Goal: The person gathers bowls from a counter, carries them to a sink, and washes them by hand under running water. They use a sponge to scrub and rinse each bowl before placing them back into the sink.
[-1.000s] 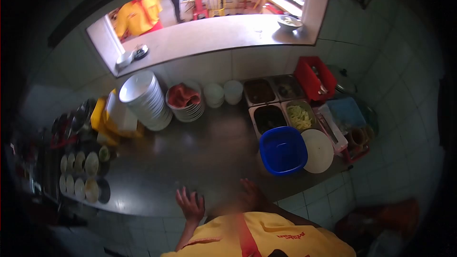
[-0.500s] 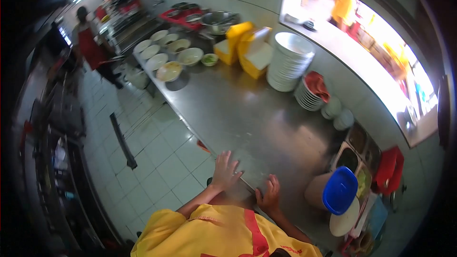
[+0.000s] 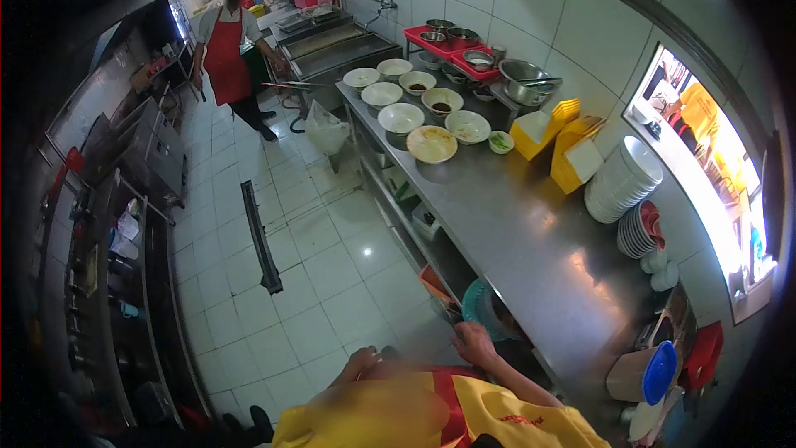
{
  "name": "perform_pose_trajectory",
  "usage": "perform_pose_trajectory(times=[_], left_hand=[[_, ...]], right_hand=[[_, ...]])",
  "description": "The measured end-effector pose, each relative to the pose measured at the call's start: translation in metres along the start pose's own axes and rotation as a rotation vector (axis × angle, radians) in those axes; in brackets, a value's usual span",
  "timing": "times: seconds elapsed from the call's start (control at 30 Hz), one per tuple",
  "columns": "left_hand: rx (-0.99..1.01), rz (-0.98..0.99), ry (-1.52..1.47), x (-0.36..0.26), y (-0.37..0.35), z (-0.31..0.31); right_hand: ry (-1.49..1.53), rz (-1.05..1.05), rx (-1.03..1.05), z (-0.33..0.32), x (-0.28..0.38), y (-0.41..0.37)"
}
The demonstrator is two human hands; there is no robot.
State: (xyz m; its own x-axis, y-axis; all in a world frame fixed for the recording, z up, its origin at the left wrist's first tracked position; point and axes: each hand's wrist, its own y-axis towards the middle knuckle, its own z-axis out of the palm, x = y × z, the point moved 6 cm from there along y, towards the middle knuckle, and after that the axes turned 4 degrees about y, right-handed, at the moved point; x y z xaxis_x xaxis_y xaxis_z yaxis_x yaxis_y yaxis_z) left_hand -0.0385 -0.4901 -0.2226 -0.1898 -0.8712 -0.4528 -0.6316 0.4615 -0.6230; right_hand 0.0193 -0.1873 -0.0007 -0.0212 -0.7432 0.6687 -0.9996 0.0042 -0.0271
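My left hand (image 3: pixel 361 360) is low in front of my yellow shirt, over the tiled floor. Its fingers are partly hidden and blurred. Beside the counter's front edge, my right hand (image 3: pixel 475 343) has its fingers curled in, with nothing visible in them. Just past it, a turquoise basin (image 3: pixel 475 303) stands on the shelf under the steel counter (image 3: pixel 531 236). An orange container (image 3: pixel 434 284) shows on that shelf too, to the left of the basin.
Several white bowls (image 3: pixel 401 118) stand at the counter's far end, near yellow cartons (image 3: pixel 572 162). Stacked white bowls (image 3: pixel 626 178) line the wall side. A person in a red apron (image 3: pixel 226 58) stands across the floor. A dark drain strip (image 3: pixel 259 236) crosses the tiles.
My view has swung left, showing more floor and the lower shelf. Both hands have come off the countertop; the left drew back to my body, and the right curled beside the edge.
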Motion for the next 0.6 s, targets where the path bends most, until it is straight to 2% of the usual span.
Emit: perform_pose_trajectory(times=[0.03, 0.07, 0.1, 0.13, 0.17, 0.2, 0.23, 0.27, 0.3, 0.37, 0.4, 0.43, 0.5, 0.6], left_hand=[[-0.085, -0.118, -0.080, 0.041, -0.008, 0.010], [-0.081, -0.252, -0.197, 0.059, -0.033, -0.001], [-0.152, -0.361, -0.225, 0.087, -0.043, 0.004], [-0.132, -0.418, -0.230, 0.117, -0.049, 0.015], [-0.044, -0.387, -0.184, 0.127, -0.058, 0.014], [-0.066, -0.365, -0.221, 0.136, -0.070, 0.012], [-0.155, -0.455, -0.347, 0.153, -0.079, 0.016], [-0.220, -0.379, -0.317, 0.165, -0.082, 0.019], [-0.218, -0.379, -0.320, 0.175, -0.083, 0.030], [-0.388, -0.586, -0.595, 0.204, -0.087, 0.050], [-0.434, -0.539, -0.594, 0.219, -0.074, 0.073], [-0.477, -0.491, -0.592, 0.213, -0.072, 0.069], [-0.367, -0.529, -0.555, 0.208, -0.059, 0.075], [-0.270, -0.531, -0.538, 0.197, -0.033, 0.048]], right_hand=[[0.031, 0.033, 0.191, 0.041, -0.012, 0.009], [0.044, 0.038, 0.183, 0.064, -0.018, 0.013], [0.035, 0.160, 0.409, 0.100, -0.031, 0.011], [0.027, 0.278, 0.636, 0.132, -0.042, 0.010], [0.041, 0.282, 0.628, 0.150, -0.051, 0.023], [-0.001, 0.244, 0.600, 0.164, -0.061, 0.038], [-0.052, 0.206, 0.574, 0.170, -0.064, 0.049], [0.146, 0.320, 0.504, 0.162, -0.059, 0.066], [0.144, 0.321, 0.506, 0.151, -0.043, 0.083], [0.041, 0.362, 0.563, 0.140, -0.023, 0.116], [-0.030, 0.296, 0.570, 0.145, -0.027, 0.132], [-0.027, 0.287, 0.569, 0.152, -0.034, 0.149], [-0.099, 0.402, 0.710, 0.179, -0.062, 0.173], [-0.147, 0.371, 0.647, 0.199, -0.072, 0.205]])
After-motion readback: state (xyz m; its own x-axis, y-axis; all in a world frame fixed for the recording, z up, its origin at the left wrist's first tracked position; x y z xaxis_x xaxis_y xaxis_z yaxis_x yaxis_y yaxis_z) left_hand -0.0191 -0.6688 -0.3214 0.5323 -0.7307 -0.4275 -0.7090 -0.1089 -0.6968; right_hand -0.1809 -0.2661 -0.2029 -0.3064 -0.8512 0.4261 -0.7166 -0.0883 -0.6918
